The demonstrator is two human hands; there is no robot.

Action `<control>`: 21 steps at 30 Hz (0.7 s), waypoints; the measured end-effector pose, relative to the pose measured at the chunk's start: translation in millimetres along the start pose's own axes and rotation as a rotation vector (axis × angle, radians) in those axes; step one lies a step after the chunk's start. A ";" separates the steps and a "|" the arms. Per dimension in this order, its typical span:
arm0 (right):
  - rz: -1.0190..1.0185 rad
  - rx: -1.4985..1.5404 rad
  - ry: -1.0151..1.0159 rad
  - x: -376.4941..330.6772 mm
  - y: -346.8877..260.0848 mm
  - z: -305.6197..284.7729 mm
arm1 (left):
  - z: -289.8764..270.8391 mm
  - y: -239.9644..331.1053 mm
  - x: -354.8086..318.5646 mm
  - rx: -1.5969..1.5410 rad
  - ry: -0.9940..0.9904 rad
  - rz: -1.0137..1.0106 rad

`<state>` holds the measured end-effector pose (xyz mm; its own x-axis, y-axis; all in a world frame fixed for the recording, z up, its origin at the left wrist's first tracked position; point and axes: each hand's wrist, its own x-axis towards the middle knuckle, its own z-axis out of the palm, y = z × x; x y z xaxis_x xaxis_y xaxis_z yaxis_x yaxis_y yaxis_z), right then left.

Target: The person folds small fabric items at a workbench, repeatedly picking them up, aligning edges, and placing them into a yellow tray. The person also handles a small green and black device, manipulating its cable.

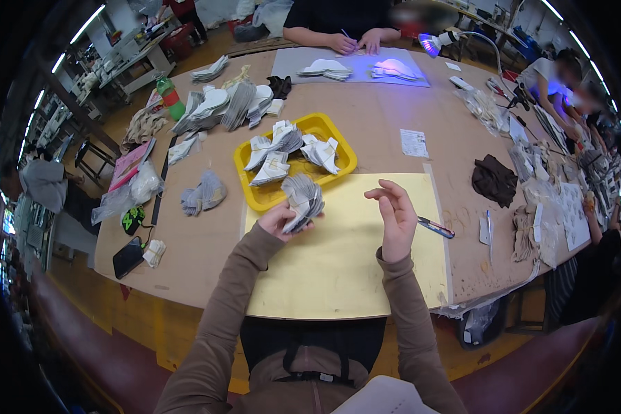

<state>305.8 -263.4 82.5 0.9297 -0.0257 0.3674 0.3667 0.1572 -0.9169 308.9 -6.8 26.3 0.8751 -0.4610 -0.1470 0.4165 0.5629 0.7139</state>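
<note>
My left hand (pixel 277 220) grips a stack of grey cut fabric pieces (pixel 302 201), held up over the left part of a yellow sheet (pixel 324 276). To the right, above the same sheet, my right hand (pixel 395 219) is raised with its fingers curved and apart, and nothing shows in it. A pen (pixel 436 228) lies beside that hand, its near end partly hidden by it. Just beyond my left hand stands a yellow plastic basket (pixel 349 148) with several bundles of white and grey pieces (pixel 272 165) in it.
Left of the basket sit a grey bundle (pixel 203 193), a phone (pixel 127 257) and piled pieces (pixel 210 103) near a green bottle (pixel 170 98). Across the table a person's hands (pixel 357 43) work near a lit lamp (pixel 431 45). A dark cloth (pixel 494 181) lies to the right.
</note>
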 end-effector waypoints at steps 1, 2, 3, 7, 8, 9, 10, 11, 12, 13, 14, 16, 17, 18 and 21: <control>-0.001 0.023 0.027 -0.1 -0.5 -0.8 | -0.6 4.2 0.1 0.067 0.084 0.048; 0.005 0.003 0.030 -0.3 0.2 -1.2 | -2.4 12.9 4.0 0.153 0.093 0.067; 0.011 -0.017 0.033 -0.4 1.9 -1.1 | -2.8 19.2 9.6 0.185 0.146 0.111; 0.001 -0.184 0.000 -1.6 4.1 3.8 | -0.5 32.2 33.0 0.681 0.405 0.342; -0.023 -0.245 0.002 -1.0 4.6 2.5 | 9.9 37.9 36.3 0.991 0.530 0.341; -0.048 -0.305 0.003 -1.1 6.0 1.1 | 15.8 41.5 37.0 1.301 0.656 0.331; -0.074 -0.363 0.002 -0.7 7.6 0.7 | 15.0 36.6 34.6 1.428 0.637 0.448; -0.096 -0.395 -0.002 -0.4 8.4 0.7 | 13.7 31.9 29.0 1.513 0.661 0.521; -0.119 -0.427 -0.007 -0.2 9.0 1.0 | 12.8 26.9 22.7 1.597 0.685 0.593; -0.139 -0.459 -0.013 -0.9 9.4 1.4 | 14.0 22.7 15.5 1.681 0.711 0.661; -0.138 -0.455 -0.014 -1.1 9.4 2.2 | 4.2 18.7 9.3 1.680 0.752 0.742; -0.136 -0.449 -0.019 -1.4 8.8 4.1 | -23.0 17.1 1.4 1.742 0.996 0.780; -0.138 -0.452 -0.027 -2.2 7.3 5.5 | -33.7 17.9 -5.7 1.771 1.125 0.792; -0.139 -0.455 -0.035 -3.1 4.9 6.4 | -45.6 22.2 -10.4 1.528 1.159 0.517; -0.152 -0.457 -0.053 -4.4 4.2 11.4 | -79.9 28.4 -11.7 0.581 0.797 0.160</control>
<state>302.9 -251.4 78.8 0.8660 0.0374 0.4987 0.4864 -0.2947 -0.8225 330.2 69.4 -6.4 0.9087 0.3056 -0.2843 0.2804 0.0574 0.9582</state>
